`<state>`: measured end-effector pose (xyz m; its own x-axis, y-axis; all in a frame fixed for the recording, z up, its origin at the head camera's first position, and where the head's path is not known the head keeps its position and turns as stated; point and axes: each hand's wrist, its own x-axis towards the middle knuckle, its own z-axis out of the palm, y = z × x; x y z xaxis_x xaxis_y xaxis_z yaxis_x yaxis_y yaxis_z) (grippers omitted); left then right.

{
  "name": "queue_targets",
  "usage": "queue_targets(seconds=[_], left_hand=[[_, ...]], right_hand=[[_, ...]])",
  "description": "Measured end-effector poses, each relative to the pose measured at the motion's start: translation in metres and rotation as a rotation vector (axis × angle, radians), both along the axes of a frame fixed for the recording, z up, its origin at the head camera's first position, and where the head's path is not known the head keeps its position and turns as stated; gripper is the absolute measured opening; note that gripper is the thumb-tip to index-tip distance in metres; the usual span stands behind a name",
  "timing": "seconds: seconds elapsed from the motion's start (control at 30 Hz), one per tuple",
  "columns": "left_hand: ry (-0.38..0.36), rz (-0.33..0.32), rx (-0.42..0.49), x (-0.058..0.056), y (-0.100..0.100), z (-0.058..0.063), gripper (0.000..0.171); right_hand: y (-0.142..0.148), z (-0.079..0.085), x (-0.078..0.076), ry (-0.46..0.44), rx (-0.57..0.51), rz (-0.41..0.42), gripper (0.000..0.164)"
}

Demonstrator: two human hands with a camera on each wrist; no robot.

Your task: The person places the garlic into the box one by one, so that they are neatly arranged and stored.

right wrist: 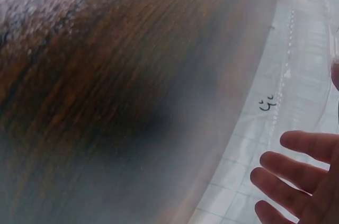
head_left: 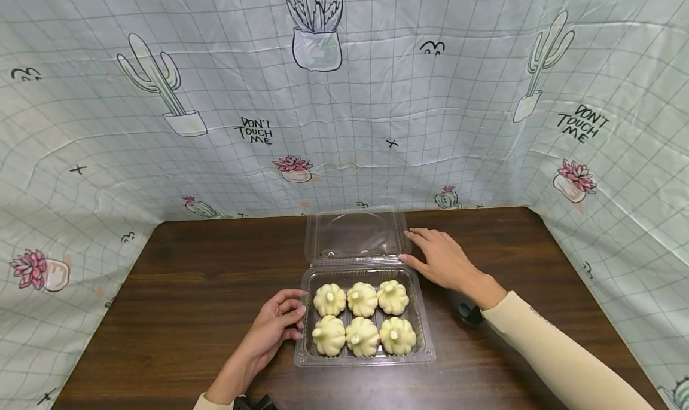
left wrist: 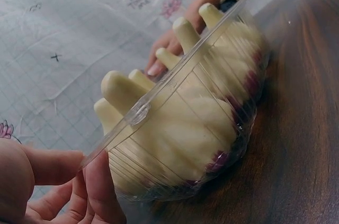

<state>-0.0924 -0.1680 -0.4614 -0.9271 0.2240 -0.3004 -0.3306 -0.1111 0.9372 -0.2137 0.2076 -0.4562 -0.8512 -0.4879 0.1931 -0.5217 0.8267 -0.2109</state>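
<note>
A clear plastic clamshell box stands on the table with its lid swung back, away from me. Several pale garlic bulbs sit in two rows inside it, stems up; the left wrist view shows purple on the undersides of the bulbs. My left hand pinches the box's left rim between thumb and fingers, seen close up as the left hand. At the lid's right edge is my right hand, fingers nearly straight, thumb near the hinge corner. The right hand shows spread fingers beside the lid.
The dark wooden table carries the box near its middle. A pale grid-patterned cloth with cactus drawings hangs behind the table and along both sides. Dark wrist bands sit on the wrists.
</note>
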Motion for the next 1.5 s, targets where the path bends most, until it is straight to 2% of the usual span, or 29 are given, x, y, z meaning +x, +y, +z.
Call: queue_targets(seconds=[0.87,1.1,1.5], left_hand=[[-0.001,0.002,0.008,-0.0016,0.0004,-0.0013,0.037],[-0.002,-0.002,0.007,-0.0016,0.0002,-0.0004,0.038],[-0.008,0.004,0.014,0.0002,0.0002,-0.0010,0.038]], right_hand=[[-0.0002,-0.0015,0.0029,0.104,-0.080,-0.018,0.067],[0.0010,-0.0031,0.0042,0.193,-0.142,0.005,0.067],[0.0013,-0.0048,0.0085,0.333,-0.170,0.045,0.069]])
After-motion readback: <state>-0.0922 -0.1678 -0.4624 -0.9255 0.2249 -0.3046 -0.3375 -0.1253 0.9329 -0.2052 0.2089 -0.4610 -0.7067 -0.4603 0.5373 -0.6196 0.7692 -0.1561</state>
